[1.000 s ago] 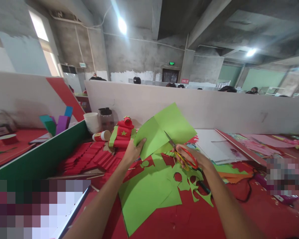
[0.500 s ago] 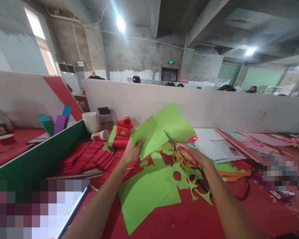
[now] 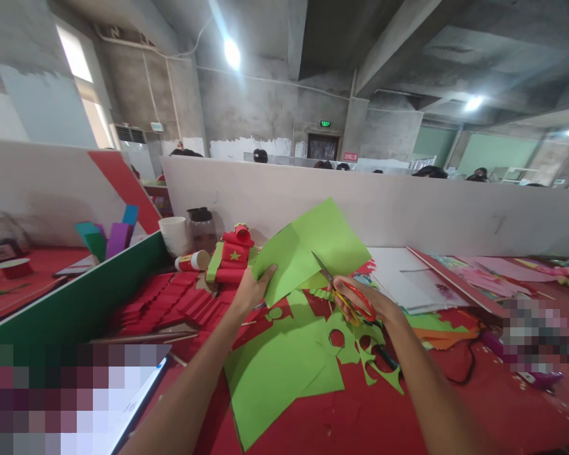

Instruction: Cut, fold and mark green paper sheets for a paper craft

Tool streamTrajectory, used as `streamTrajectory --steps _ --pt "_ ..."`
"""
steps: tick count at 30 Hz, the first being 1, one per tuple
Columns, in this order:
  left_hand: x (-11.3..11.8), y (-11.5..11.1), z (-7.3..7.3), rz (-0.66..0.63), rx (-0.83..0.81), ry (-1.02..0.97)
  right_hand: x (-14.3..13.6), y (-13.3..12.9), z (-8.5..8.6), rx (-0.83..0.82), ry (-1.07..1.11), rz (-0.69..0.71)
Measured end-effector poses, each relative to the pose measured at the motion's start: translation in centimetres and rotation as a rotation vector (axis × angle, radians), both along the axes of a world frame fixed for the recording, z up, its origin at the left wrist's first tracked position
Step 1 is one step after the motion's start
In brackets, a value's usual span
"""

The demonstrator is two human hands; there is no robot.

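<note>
A green paper sheet is held up above the table, its lower left edge pinched in my left hand. My right hand grips scissors with red and yellow handles, their blades at the sheet's lower edge around a cut. Below lie more green sheets and green scraps with round holes, on a red tabletop. Left of the sheet stands a red paper piece with a star.
Folded red strips, a tipped red-and-white bottle, stacked white cups and a lidded jar are at the left. White paper lies at the right. A white partition runs behind. People's heads show beyond it.
The view has shifted very slightly. Both hands, the sheet and the scissors stay in nearly the same places.
</note>
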State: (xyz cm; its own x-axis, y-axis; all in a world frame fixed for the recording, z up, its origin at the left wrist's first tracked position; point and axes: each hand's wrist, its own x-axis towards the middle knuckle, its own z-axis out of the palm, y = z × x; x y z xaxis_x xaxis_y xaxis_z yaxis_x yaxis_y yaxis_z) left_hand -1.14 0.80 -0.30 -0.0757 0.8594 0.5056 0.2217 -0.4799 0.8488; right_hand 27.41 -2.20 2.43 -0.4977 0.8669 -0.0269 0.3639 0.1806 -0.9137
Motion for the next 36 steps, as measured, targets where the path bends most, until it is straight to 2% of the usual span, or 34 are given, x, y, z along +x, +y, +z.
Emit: streamTrajectory --steps 20,36 --pt "-0.17 0.27 -0.42 -0.018 -0.006 -0.015 -0.18 -0.6 0.65 -0.004 -0.008 0.012" --pt "-0.09 0.33 -0.6 -0.031 -0.014 -0.069 -0.3 0.22 -0.22 -0.004 -0.02 -0.042"
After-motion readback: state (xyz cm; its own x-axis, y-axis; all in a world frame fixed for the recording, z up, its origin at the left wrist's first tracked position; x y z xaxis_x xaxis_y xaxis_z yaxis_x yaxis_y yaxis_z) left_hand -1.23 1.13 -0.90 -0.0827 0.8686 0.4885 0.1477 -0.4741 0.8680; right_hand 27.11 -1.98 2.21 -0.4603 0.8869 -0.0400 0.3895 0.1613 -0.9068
